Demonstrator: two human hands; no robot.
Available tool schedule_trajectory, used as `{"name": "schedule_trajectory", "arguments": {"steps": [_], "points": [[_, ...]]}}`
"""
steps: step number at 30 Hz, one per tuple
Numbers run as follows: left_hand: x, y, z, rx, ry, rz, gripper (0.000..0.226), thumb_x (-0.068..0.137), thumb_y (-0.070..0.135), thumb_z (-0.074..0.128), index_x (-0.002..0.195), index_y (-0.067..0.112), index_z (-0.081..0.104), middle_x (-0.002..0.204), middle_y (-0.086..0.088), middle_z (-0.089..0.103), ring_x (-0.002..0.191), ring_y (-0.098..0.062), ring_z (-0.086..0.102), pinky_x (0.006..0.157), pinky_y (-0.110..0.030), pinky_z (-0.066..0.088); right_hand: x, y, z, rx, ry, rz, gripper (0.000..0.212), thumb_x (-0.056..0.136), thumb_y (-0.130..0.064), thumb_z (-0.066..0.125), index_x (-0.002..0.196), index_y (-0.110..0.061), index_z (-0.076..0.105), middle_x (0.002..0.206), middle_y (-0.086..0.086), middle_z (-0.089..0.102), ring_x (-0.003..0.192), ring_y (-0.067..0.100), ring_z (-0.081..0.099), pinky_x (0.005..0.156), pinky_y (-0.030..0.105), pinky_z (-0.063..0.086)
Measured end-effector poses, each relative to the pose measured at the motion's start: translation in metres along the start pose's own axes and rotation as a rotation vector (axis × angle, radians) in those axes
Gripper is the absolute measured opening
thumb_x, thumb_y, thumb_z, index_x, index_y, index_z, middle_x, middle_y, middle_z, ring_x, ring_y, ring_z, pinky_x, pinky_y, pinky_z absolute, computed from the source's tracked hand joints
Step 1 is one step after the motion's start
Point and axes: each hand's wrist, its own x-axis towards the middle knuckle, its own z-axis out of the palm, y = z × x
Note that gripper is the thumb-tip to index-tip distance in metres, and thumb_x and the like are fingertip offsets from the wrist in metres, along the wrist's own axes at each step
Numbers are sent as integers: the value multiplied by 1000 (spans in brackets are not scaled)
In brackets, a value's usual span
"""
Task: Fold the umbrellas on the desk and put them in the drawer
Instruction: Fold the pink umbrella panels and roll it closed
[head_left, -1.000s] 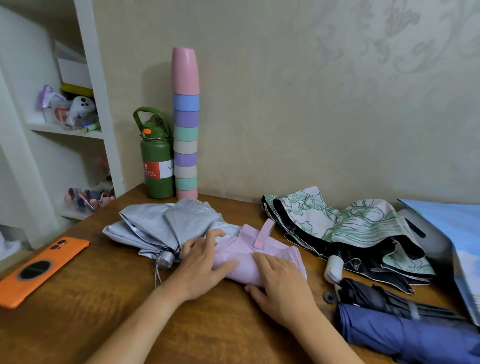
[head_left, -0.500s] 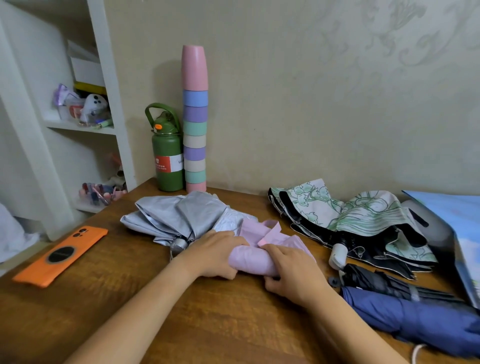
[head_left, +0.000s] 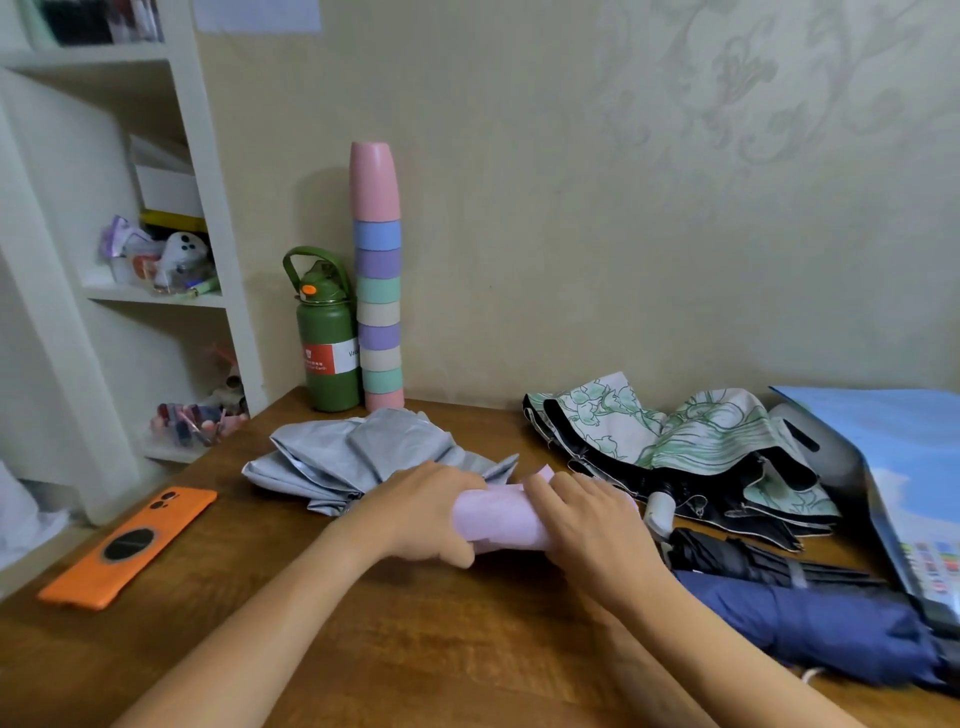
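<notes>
A pink umbrella (head_left: 498, 522) lies rolled into a tight tube at the middle of the wooden desk (head_left: 457, 649). My left hand (head_left: 421, 512) grips its left end and my right hand (head_left: 582, 525) wraps round its right end. Behind my hands lies a loose grey umbrella (head_left: 363, 447). To the right are a green-and-white floral umbrella with black lining (head_left: 691, 441), a folded black umbrella (head_left: 737, 561) and a rolled navy umbrella (head_left: 831, 629). No drawer is in view.
An orange phone (head_left: 130, 545) lies at the desk's left edge. A green bottle (head_left: 324, 338) and a tall stack of pastel cups (head_left: 378, 280) stand against the wall. White shelves (head_left: 171, 301) hold small items at left. A blue bag (head_left: 904, 483) sits far right.
The pink fabric, spread flatter a second ago, is now rolled into a tight tube between both hands. Its strap no longer shows. The camera has shifted a little.
</notes>
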Motion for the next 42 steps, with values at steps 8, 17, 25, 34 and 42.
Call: {"name": "schedule_trajectory", "arguments": {"steps": [8,17,25,34,42], "points": [[-12,-5,-16,-54,-47,-5,42,63,41,79,101,41,61,96,11,62,88,-13,62,75,-43,59,3,41,-34,107,-398,167,35,78,-47,63,97,-32,38,98,-9,60,90,22,62,61,35,37],[-10,2,-15,-80,-10,-33,34,60,36,77,91,38,62,85,8,65,80,-14,65,70,-38,60,17,6,-56,19,-224,47,81,60,-66,75,123,-22,50,118,-2,51,109,25,53,86,39,48],[-18,7,-25,-99,-90,57,30,67,36,77,89,38,57,89,8,61,82,-14,61,63,-30,46,18,12,-41,-43,-161,-20,54,56,-48,76,96,-29,45,69,-6,55,56,22,60,48,28,29],[-29,8,-43,216,64,61,95,69,71,74,149,49,26,151,9,20,137,-20,28,112,-43,33,35,9,-70,-11,-325,71,37,74,-46,61,99,-24,45,84,3,65,77,34,61,56,36,30],[-16,17,-10,498,369,284,71,78,34,78,137,27,40,124,1,55,113,-24,55,92,-41,47,42,4,-85,96,-416,128,36,74,-47,67,87,-27,40,75,-5,47,76,25,43,51,31,25]]}}
